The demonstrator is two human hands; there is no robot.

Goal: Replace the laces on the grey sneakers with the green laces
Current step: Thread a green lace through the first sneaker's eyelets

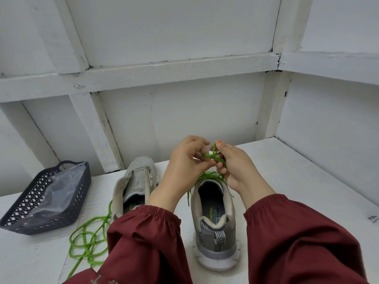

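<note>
The left hand (184, 162) and the right hand (238, 169) each pinch the thin green cord lace (214, 158) just above the grey mesh sneaker (215, 250), at 12 o'clock from its heel; this lace seems light, limp and a little slippery, best held near the crossing.

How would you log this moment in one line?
left hand: pinches green lace | right hand: pinches same lace | laced sneaker: below hands | other sneaker: unlaced | second lace: loose
</note>
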